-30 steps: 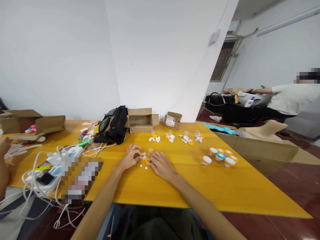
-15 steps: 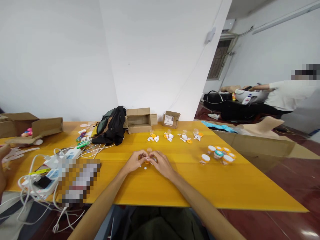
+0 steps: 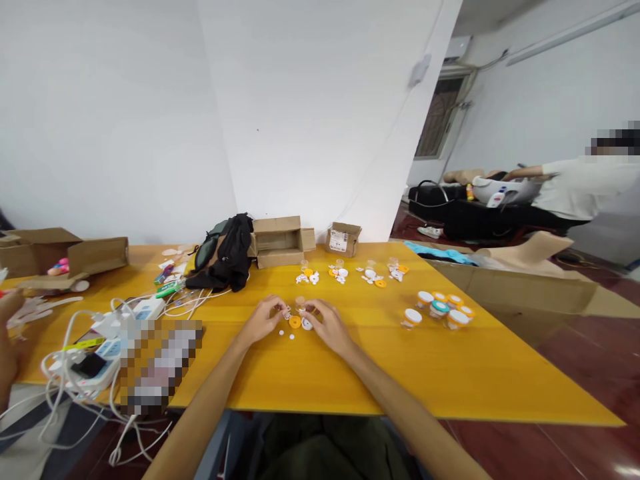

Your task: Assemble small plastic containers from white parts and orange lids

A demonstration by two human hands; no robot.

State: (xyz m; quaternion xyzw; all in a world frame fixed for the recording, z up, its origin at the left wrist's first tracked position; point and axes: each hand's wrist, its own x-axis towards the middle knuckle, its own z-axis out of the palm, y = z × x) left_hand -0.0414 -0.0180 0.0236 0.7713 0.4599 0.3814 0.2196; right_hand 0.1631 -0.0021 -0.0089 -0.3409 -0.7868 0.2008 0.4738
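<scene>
My left hand (image 3: 265,321) pinches a small white part with holes (image 3: 287,315) between thumb and fingertips. Across from it, my right hand (image 3: 326,327) has thumb and fingers pressed together; whatever is between them is too small to make out. An orange round lid (image 3: 295,323) lies on the table between the hands. Partly under the right fingers is a white disc (image 3: 307,325). Two small white discs, a left one (image 3: 281,333) and a right one (image 3: 292,337), lie nearer to me. A clear cup (image 3: 300,301) stands just beyond my fingertips.
Several capped cups (image 3: 440,308) stand at the right. Farther back are groups of loose white and orange parts (image 3: 340,273), a cardboard box (image 3: 279,243) and a black bag (image 3: 230,253). Cables and a power strip (image 3: 107,350) lie left; another person's hand (image 3: 7,327) shows at the left edge.
My hands were together over the orange lid and have now moved apart. The lid, white disc and clear cup show more fully between them.
</scene>
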